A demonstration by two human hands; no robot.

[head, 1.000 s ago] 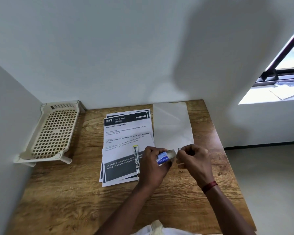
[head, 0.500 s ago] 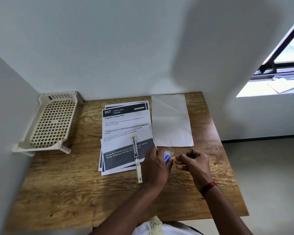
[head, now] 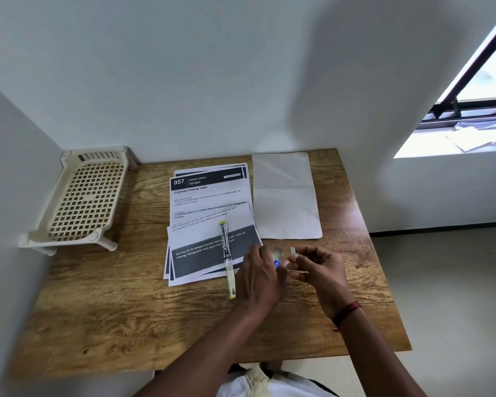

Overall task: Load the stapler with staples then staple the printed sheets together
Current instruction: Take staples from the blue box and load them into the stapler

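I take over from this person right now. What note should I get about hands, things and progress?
Left hand: holds the small staple box.
Right hand: pinches a pale strip, likely staples.
The stapler lies opened flat across the printed sheets, which are fanned on the table.
Done: staples taken out.
Left: load the strip, close, staple the sheets.

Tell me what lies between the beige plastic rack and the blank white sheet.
The printed sheets, with the stapler lying on their near part, as the head view shows.
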